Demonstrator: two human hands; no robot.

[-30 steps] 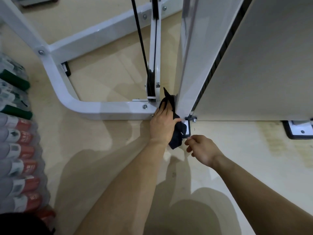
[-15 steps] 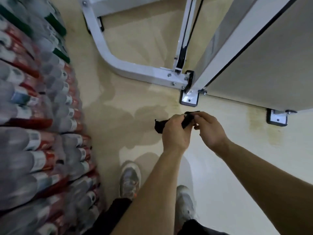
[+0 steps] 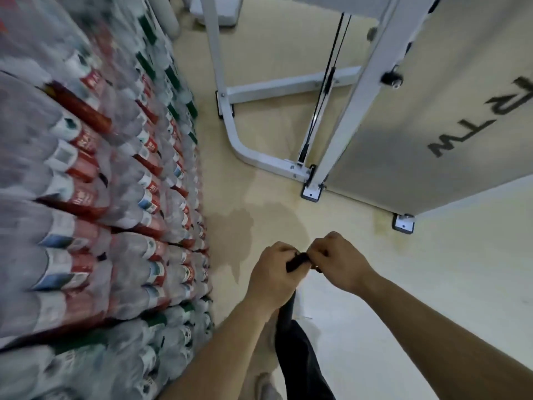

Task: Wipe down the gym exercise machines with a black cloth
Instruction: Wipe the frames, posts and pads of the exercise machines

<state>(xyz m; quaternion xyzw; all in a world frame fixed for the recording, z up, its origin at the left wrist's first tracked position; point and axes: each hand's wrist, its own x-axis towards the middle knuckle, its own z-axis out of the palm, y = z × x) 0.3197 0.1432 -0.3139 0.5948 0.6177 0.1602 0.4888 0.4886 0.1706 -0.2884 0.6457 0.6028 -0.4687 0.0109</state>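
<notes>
Left hand (image 3: 274,280) and right hand (image 3: 337,264) together, both gripping the black cloth (image 3: 297,261) — now bunched smaller than before

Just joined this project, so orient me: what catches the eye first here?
The left hand and right hand meet at bottom centre, both gripping a black cloth. Stacked bottles fill the left side; a white machine frame with a grey panel stands upper right.

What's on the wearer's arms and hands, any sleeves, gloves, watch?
Left hand and right hand are ungloved. Left forearm and right forearm are bare to the frame edge: no sleeves, no watch or wristband. A dark speck by the right fingers might be a ring; too blurred to tell.
</notes>
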